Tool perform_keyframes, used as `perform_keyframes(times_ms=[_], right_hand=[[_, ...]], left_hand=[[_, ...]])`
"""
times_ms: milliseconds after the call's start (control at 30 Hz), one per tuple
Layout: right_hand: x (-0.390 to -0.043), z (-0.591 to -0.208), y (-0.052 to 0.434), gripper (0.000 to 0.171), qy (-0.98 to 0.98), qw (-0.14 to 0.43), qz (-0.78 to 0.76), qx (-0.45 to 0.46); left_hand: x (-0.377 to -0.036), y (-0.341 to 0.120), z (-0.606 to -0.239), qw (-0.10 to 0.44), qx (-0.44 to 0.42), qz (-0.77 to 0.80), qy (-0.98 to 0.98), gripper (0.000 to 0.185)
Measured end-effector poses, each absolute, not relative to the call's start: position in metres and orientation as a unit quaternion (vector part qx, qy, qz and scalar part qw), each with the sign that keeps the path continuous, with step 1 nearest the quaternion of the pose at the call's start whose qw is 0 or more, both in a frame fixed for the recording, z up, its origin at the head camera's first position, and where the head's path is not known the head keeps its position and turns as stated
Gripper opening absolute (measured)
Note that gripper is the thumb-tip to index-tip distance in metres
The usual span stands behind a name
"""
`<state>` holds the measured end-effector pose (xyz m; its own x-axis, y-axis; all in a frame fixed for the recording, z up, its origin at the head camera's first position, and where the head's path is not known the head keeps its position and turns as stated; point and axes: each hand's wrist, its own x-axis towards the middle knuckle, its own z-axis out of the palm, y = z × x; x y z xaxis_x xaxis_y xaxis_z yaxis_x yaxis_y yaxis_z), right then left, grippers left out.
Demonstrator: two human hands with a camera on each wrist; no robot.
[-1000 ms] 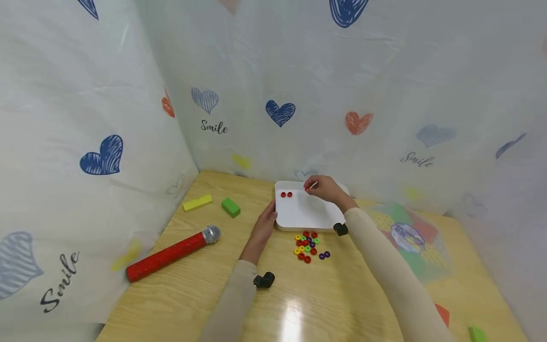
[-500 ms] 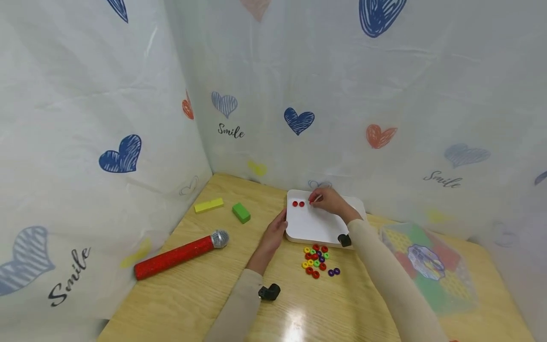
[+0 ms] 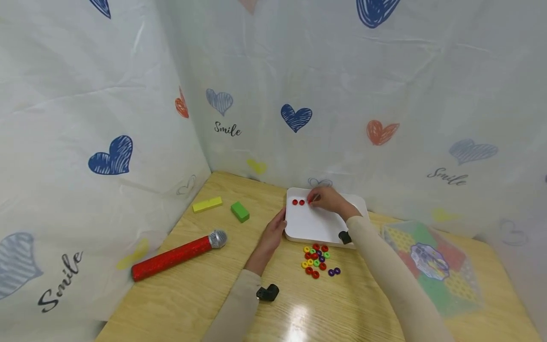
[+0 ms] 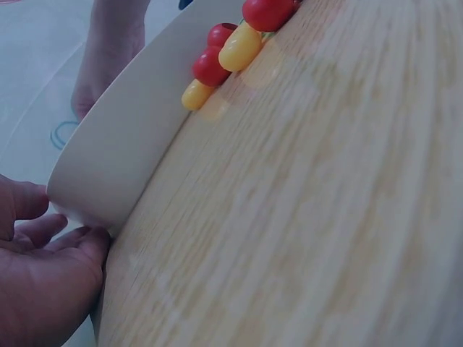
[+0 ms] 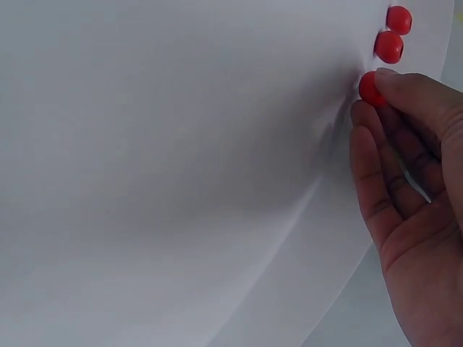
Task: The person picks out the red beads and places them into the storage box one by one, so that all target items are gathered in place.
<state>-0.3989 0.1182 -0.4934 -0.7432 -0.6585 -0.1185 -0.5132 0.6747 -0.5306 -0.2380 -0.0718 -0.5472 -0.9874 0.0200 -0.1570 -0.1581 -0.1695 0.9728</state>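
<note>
Carefully, the right hand (image 3: pixel 328 198) pinches a red bead (image 5: pixel 371 88) between thumb and fingertips at the far side of the white tray (image 3: pixel 316 223), just beside two red beads (image 3: pixel 301 202) in a row. The left hand (image 3: pixel 271 235) touches the tray's left edge, its grip impossible to tell, while loose coloured beads (image 3: pixel 315 255) lie on the table (image 3: pixel 205 294) in front.

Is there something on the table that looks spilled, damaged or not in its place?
Nothing seems clearly wrong. The mixed coloured beads lie loose on the table, outside the white tray, but mostly in one cluster, so this is probably no spill. No damage is visible.
</note>
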Motion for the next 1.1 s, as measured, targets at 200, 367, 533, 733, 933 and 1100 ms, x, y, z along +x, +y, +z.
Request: perform_keyframes(times_ms=[200,367,533,733,933,1100], right_hand=[[-0.390,-0.495,0.125,0.011,0.905,0.157,-0.220,-0.327],[-0.381,-0.492,0.132,0.013,0.911,0.166,-0.212,-0.312],[-0.374,-0.482,0.138,0.022,0.914,0.181,-0.210,-0.297],[-0.360,-0.455,0.143,0.032,0.911,0.169,-0.248,-0.285],[-0.328,-0.446,0.154,0.031,0.892,0.146,-0.304,-0.300],[-0.288,-0.449,0.168,0.029,0.864,0.160,-0.351,-0.324]], left_hand=[[-0.228,-0.067,-0.544,0.067,-0.045,0.770,0.632,0.049],[-0.225,-0.061,-0.547,0.072,-0.037,0.774,0.629,0.049],[-0.225,-0.057,-0.553,0.070,-0.034,0.774,0.629,0.049],[-0.233,-0.061,-0.550,0.060,-0.037,0.774,0.629,0.049],[-0.241,-0.069,-0.546,0.057,-0.042,0.771,0.633,0.049],[-0.243,-0.074,-0.547,0.057,-0.042,0.770,0.634,0.050]])
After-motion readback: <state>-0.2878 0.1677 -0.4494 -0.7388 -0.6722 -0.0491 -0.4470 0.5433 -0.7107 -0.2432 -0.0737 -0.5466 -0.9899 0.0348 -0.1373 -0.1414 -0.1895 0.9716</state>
